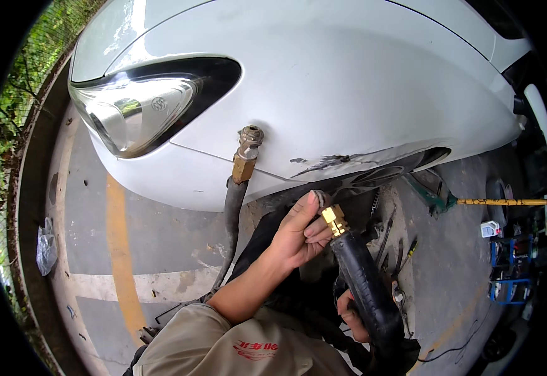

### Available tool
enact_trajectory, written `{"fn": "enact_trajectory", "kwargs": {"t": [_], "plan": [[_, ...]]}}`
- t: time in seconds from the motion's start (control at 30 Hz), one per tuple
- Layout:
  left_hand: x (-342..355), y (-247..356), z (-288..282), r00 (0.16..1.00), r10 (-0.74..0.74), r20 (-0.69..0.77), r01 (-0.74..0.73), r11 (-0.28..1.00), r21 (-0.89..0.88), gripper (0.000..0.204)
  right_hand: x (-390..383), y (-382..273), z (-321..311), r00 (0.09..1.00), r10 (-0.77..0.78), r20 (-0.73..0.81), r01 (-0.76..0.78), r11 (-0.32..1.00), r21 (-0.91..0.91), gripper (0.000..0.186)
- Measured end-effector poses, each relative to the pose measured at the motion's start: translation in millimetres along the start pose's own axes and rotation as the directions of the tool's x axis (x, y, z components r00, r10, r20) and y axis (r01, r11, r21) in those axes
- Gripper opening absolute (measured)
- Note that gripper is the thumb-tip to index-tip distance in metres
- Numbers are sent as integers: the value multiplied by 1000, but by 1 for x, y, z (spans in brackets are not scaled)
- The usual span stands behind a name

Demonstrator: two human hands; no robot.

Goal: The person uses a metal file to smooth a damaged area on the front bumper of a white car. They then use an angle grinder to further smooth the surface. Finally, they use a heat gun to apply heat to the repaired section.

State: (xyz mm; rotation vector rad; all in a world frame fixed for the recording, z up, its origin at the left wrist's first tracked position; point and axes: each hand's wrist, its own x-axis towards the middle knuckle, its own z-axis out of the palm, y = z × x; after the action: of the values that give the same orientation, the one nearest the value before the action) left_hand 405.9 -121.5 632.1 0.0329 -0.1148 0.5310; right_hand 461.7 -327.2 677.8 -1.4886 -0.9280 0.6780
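Note:
My left hand (300,229) is closed, thumb and fingers pinching a small round grey metal piece (321,198) at the tip of a bright brass fitting (334,220). The fitting caps a thick black hose (369,282), which slants down toward my body. Lower on that hose, the fingers of my right hand (352,316) curl against its left side; the hose hides part of this hand. To the left of my left hand, a second, dark hose (233,213) rises in front of the bumper. It ends in a worn, dirty brass and grey metal coupling (246,156).
A white car (349,81) with a scraped bumper (336,161) fills the far side. Hand tools (405,257) lie on the floor right of the hose. Farther right are a green jack (433,199) with a yellow handle, a white bottle (489,229) and blue racks (510,269).

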Motion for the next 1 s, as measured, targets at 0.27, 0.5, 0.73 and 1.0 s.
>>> {"fn": "enact_trajectory", "kwargs": {"t": [0.27,0.5,0.73,1.0], "plan": [[-7,8,11,999,-19,47,22,997,-72,17,17,-22,9,984,-68,163,109,960,-257,49],[4,7,9,989,-65,135,95,968,-234,19,29,-29,14,979,-104,174,171,887,-429,25],[7,14,-3,991,-61,115,91,957,-275,17,34,-29,25,996,-42,79,72,905,-419,24],[11,17,2,993,-117,22,119,959,-256,19,33,-23,31,999,-15,34,26,933,-359,21]]}}
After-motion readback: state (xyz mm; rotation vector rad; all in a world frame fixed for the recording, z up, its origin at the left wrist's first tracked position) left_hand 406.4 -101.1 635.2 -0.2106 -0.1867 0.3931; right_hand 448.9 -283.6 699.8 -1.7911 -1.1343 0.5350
